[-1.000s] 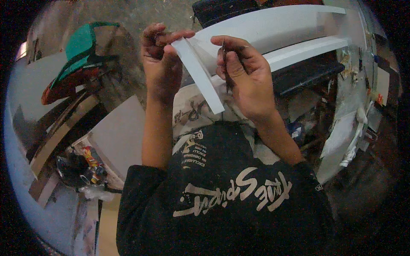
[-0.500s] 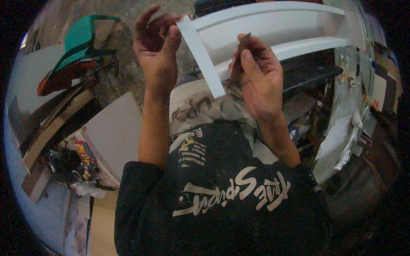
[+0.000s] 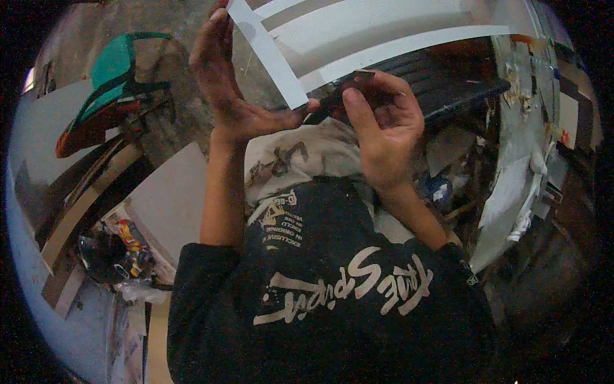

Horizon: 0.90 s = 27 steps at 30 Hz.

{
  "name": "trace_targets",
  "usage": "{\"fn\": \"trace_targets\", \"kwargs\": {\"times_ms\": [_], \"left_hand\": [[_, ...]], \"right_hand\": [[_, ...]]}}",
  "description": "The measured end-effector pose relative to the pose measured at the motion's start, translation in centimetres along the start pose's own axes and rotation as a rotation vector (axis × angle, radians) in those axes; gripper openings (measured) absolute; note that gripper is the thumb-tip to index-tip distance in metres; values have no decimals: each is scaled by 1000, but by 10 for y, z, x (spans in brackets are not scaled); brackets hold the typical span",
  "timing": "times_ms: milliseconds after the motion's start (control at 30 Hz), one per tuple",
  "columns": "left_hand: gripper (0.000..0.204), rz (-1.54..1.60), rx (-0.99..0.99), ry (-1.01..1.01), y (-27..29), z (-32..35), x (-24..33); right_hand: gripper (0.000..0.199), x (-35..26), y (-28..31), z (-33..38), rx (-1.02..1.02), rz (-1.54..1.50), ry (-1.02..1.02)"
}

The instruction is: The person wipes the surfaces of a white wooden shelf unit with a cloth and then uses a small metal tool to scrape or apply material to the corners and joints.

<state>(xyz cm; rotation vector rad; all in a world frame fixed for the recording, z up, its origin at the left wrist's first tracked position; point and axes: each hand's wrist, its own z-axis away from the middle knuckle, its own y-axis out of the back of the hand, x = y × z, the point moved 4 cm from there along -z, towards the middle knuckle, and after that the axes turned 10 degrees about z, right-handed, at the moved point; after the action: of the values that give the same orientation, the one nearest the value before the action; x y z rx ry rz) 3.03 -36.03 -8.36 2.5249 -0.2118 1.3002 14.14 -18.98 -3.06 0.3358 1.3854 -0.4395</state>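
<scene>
Strip: a flat white strip (image 3: 268, 54) is held up in front of the chest, slanting from the upper left down to the right, where its lower end lies between the two hands.
Left hand: the left hand (image 3: 233, 86) is raised with the palm turned toward the strip; the strip's left edge is backed by the fingers, and its lower end is touched by the thumb near the heel of the hand. The grip is loose and partly spread, with the strip supported rather than clenched.
Right hand: the right hand (image 3: 384, 128) is curled narrowly around a small dark tool (image 3: 339, 96), pinched between thumb and fingers.
Tool: its tip is pointed left and is seen just beside the strip's lower end; whether they touch cannot be told.
Panel: a long white panel (image 3: 384, 32) is seen beyond the hands.
Left side: a green frame (image 3: 121, 70) is seen, well apart from the hands.
</scene>
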Motion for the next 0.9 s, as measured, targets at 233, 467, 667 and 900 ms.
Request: {"fn": "trace_targets", "kwargs": {"times_ms": [233, 467, 667, 900], "left_hand": [[114, -319, 21, -149, -2, 15, -13], [125, -23, 69, 42, -10, 8, 8], [124, -32, 45, 119, -3, 15, 1], [89, -522, 213, -408, -18, 18, 25]], "right_hand": [[26, 7, 4, -5, 17, -90, 47], [24, 16, 15, -4, 29, -37, 41], [23, 31, 33, -10, 157, 30, 29], [22, 44, 50, -19, 260, 74, 1]]}}
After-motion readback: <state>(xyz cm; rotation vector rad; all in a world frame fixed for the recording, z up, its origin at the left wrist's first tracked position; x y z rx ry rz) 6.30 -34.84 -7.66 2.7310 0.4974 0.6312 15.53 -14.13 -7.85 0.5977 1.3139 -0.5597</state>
